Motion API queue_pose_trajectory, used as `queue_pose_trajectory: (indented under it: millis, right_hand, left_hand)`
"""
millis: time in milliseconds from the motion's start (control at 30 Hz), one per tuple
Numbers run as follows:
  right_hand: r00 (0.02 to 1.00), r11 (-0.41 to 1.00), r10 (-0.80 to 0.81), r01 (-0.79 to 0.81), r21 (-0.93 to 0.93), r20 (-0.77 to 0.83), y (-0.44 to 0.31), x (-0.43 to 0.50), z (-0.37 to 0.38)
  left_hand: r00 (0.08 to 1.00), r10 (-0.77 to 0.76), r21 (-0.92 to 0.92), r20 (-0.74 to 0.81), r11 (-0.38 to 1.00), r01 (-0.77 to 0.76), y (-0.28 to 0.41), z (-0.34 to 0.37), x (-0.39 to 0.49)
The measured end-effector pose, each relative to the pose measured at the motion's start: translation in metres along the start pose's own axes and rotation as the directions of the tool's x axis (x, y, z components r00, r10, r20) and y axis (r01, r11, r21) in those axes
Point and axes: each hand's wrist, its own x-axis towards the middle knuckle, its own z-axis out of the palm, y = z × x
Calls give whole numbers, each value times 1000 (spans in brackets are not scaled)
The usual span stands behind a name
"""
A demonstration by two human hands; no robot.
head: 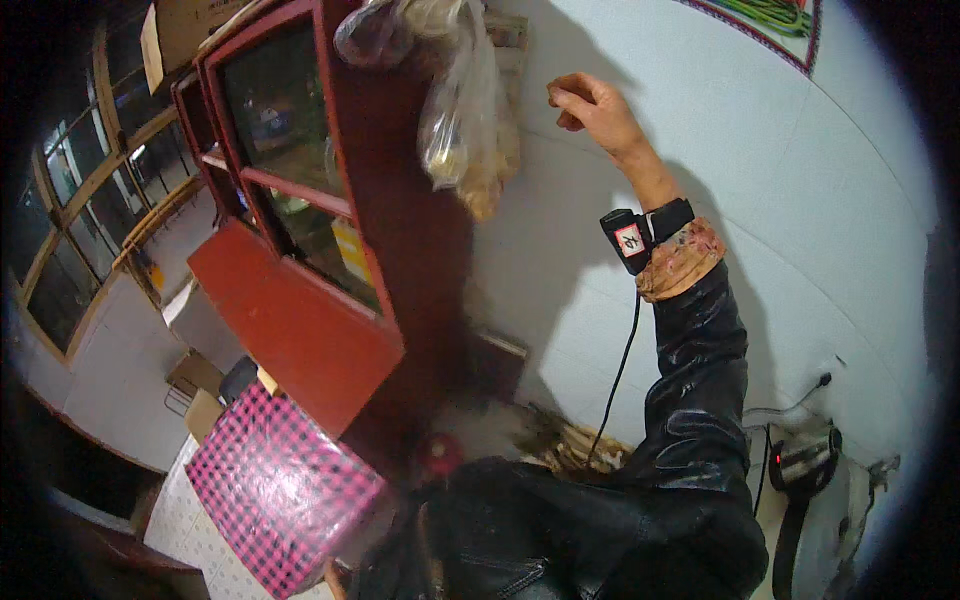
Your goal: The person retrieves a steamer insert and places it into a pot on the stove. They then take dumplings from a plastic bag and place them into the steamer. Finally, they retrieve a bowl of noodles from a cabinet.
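Note:
My right hand (598,114) is raised in front of the pale wall, its fingers curled in towards the thumb. Nothing shows between them. Clear plastic bags (466,97) hang to its left against the side of a red wooden cabinet (300,315), apart from the hand; pale contents show through the lower end. A black strap with a small device (628,238) circles my right wrist, and a black cable runs down from it. Of my left hand (335,579), only a sliver appears at the bottom edge, beside a pink-and-black checked cover (285,480); its grip is hidden.
The cabinet has glass-paned doors (285,112) and a projecting red top. A framed picture (780,22) hangs at upper right. Below my right arm lies a blurred pile of sticks (577,442). A black device with a red light (806,457) stands at lower right near a cord.

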Motion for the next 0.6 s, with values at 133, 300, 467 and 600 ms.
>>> queue_pose_trajectory:
  millis: [133, 300, 467, 600]
  right_hand:
    - [997, 994, -72, 72, 82, 0, 28, 54, 1]
    - [987, 986, -158, 160, 39, -29, 39, 111, 23]
    - [944, 948, -309, 315, 39, -114, 28, 155, 38]
    - [933, 965, -262, 250, -80, -248, 12, 171, 46]
  left_hand:
    - [999, -37, -47, 11, 998, 37, 66, 60, 25]
    - [999, -13, -81, 32, 997, 15, 119, 96, 54]
    - [999, -15, -87, 46, 996, 19, 142, 105, 72]
    - [998, -35, -88, 46, 995, 39, 150, 107, 77]
